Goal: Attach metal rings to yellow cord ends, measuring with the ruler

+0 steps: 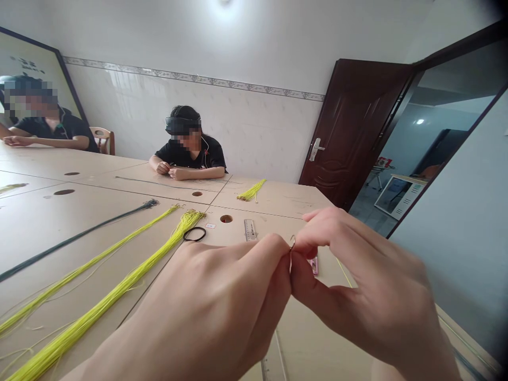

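My left hand (pixel 222 301) is closed in a pinch on a small metal fish hook (pixel 292 242), whose curved end pokes up between the fingertips. My right hand (pixel 369 280) meets it there, thumb and index finger pressed together right beside the hook; what lies between them is hidden. Behind the right hand, a short stretch of yellow line (pixel 344 272) shows. Partly covered by the right fingers is a pink item (pixel 315 265). Under the left hand, part of a clear ruler (pixel 270 368) is visible on the table.
Left of my hands lie a thick yellow line bundle (pixel 130 275), a thinner yellow bundle (pixel 99 267) and a dark bundle (pixel 83 233). Beyond are a black band (pixel 194 234), a short ruler (pixel 250 230) and another yellow bundle (pixel 252 190). Two people sit across the table (pixel 178 198).
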A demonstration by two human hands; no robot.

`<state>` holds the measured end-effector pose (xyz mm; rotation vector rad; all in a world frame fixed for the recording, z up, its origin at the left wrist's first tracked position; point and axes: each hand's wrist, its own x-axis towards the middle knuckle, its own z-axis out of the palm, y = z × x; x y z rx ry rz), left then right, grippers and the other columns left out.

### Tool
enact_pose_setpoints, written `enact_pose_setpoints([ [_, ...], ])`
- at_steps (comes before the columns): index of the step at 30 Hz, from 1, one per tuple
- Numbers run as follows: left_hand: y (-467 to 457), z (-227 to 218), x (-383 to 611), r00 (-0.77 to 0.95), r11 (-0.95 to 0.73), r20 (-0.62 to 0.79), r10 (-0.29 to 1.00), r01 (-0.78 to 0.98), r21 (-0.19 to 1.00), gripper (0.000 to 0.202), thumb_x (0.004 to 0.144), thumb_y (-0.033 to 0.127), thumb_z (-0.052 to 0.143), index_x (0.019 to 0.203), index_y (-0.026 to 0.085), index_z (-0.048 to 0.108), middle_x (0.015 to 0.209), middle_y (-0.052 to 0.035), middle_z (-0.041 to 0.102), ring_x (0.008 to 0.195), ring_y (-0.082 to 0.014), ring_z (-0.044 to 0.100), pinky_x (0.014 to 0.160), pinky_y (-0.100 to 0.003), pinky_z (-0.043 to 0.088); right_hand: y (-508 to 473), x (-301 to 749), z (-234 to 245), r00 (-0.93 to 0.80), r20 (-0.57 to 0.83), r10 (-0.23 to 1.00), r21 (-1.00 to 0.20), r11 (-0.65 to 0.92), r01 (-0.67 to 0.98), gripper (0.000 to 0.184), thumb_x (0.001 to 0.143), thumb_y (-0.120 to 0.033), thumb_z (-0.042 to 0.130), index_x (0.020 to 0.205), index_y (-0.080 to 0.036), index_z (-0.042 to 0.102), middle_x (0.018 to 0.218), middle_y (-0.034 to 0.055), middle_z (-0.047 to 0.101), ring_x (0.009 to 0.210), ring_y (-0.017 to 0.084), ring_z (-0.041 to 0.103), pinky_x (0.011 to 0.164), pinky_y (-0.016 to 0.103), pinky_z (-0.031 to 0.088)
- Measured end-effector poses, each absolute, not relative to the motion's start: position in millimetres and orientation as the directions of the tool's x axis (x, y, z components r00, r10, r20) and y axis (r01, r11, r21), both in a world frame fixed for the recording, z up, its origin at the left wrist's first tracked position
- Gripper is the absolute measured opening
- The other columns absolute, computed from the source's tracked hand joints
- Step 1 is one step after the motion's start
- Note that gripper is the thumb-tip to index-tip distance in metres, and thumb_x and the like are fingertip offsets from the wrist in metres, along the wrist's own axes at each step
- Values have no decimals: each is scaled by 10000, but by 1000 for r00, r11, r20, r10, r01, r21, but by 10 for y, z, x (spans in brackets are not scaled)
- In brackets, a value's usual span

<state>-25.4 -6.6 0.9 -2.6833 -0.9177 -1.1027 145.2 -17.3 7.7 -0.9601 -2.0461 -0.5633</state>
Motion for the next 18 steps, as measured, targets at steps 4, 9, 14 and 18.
enact_pose_setpoints([
  [4,-78,1,-254,548,-804,667,505,581,131,154,877,158,398,767,198,499,533,44,511,380,-103,426,382,-227,298,-168,1434,93,-397,810,432,59,613,788,124,829,-188,513,713,-199,470,639,-50,516,635,93,530,653,249,388],
  [9,-75,8,-251,532,-786,696,482,613,76,193,871,168,401,686,196,447,493,54,434,361,-89,338,363,-227,244,-111,1491,111,-337,828,448,65,520,852,120,806,-199,516,693,-195,476,628,-37,541,584,103,512,599,251,373],
  [14,-65,31,-263,489,-767,722,491,635,92,204,862,169,398,669,193,458,464,57,428,357,-83,365,342,-218,247,264,1651,89,-106,676,729,-104,237,966,71,792,-202,492,735,-188,532,692,-7,609,582,121,540,545,244,379],
  [18,-75,30,-282,365,-718,754,546,667,197,135,862,199,433,742,215,494,481,74,492,363,-76,429,359,-193,301,679,1777,-91,18,144,989,-104,-3,995,189,805,-211,475,654,-160,576,588,34,602,507,133,557,476,248,355],
])
